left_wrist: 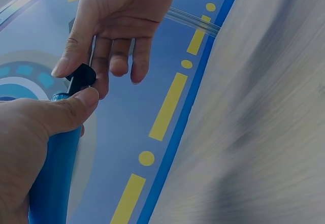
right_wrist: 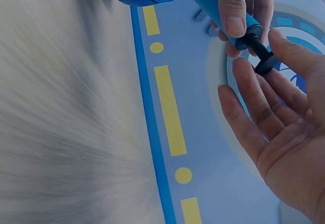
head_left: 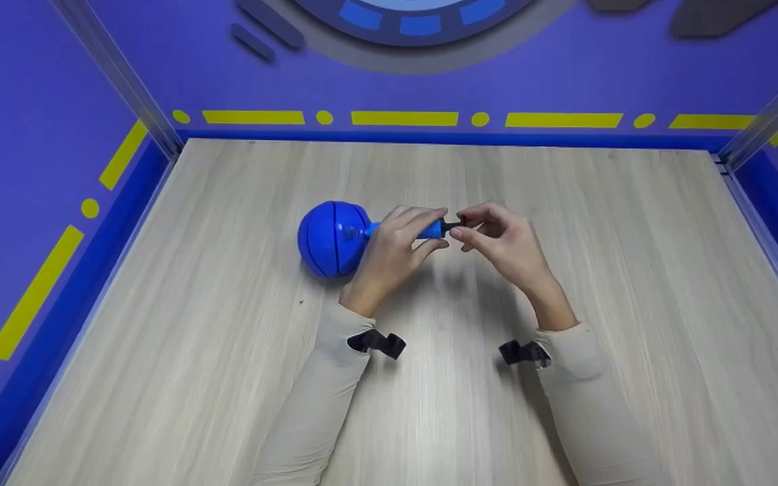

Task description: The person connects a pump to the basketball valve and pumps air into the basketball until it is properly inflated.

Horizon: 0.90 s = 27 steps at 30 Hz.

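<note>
A blue ball (head_left: 325, 239) with black seams sits on the table, left of centre. Joined to its right side is a slim blue hand pump (head_left: 431, 230), lying roughly level. My left hand (head_left: 389, 246) grips the pump's barrel, thumb along one side, and covers much of it. At the pump's other end my right hand (head_left: 504, 243) pinches the black handle (right_wrist: 265, 64) between thumb and fingers. A short length of black rod (right_wrist: 256, 46) shows between barrel and handle. In the left wrist view the barrel (left_wrist: 56, 168) slants up toward the right hand's fingertips.
The pale wood-grain table (head_left: 227, 378) spreads under both arms. Blue-purple panels (head_left: 389, 88) with yellow marks close it in at the back and sides. A black wrist mount (head_left: 379, 343) sticks out from the left sleeve, another from the right.
</note>
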Each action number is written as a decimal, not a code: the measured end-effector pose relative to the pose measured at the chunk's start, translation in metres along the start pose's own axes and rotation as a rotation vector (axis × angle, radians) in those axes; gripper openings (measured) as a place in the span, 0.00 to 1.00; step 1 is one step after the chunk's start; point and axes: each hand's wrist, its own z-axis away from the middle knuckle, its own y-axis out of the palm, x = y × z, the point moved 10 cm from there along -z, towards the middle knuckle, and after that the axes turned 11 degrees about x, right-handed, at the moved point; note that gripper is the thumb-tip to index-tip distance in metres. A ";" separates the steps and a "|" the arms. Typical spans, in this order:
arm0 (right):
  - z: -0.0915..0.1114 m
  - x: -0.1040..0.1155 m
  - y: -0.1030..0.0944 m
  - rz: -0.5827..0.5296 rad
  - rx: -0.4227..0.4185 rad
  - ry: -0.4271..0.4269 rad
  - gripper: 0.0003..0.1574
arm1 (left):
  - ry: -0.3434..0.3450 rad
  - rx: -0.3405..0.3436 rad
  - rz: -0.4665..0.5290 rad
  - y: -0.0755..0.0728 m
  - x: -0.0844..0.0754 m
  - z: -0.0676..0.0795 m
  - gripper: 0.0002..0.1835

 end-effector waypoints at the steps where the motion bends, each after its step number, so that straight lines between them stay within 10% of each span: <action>1: 0.000 0.000 0.000 -0.004 -0.002 -0.003 0.16 | 0.003 0.001 -0.001 0.000 0.000 0.000 0.25; 27: 0.003 -0.008 -0.011 0.037 -0.062 0.042 0.18 | -0.073 0.031 -0.017 -0.026 0.019 0.006 0.29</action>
